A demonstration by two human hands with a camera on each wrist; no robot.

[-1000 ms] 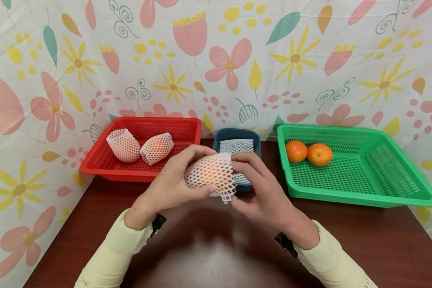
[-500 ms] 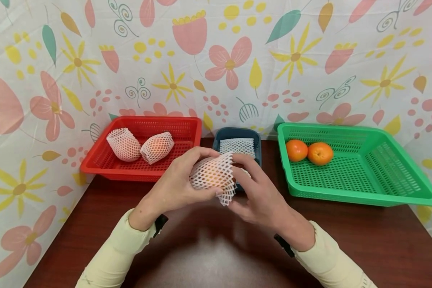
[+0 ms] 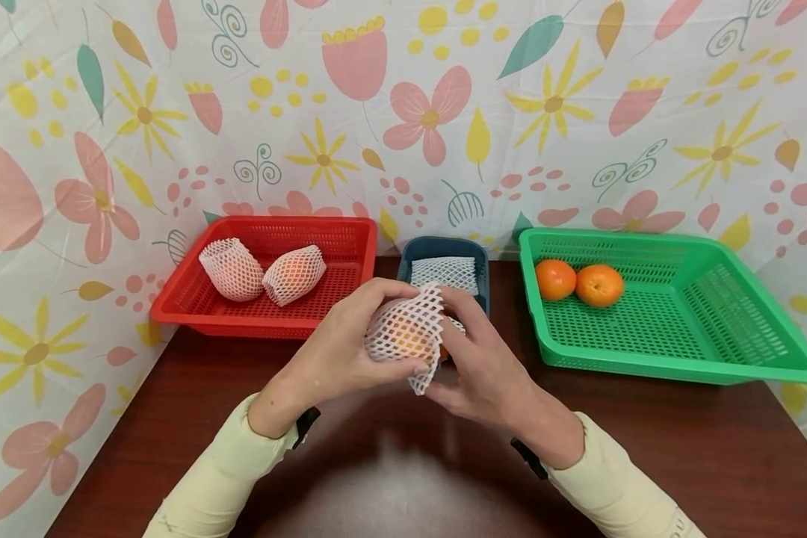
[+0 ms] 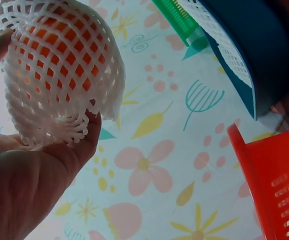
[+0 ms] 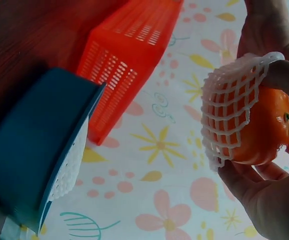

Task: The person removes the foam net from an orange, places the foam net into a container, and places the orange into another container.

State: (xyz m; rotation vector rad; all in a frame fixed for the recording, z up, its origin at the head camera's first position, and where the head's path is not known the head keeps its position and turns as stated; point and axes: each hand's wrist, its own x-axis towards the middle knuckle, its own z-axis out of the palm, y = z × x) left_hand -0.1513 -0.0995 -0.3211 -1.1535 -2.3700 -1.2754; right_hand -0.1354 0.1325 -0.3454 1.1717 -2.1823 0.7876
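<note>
Above the table, an orange sits partly inside a white foam net sleeve. My left hand grips the netted side, its thumb across the front of the mesh. From the right, my right hand curls its fingers around the sleeve's mouth and the orange. The right wrist view shows the bare orange end with its small green stem spot sticking out of the mesh. In the left wrist view, the net covers the side of the fruit facing that camera, and its edge is bunched near the fingertips.
A red basket at the left holds two netted fruits. Behind my hands stands a dark blue bin with foam nets. The green basket at the right holds two bare oranges. A floral cloth backs the table.
Both hands stay on the fruit. My left hand and the net have moved slightly right, toward my right hand, and the net's open edge now flares out. A little orange peel shows beyond it.
</note>
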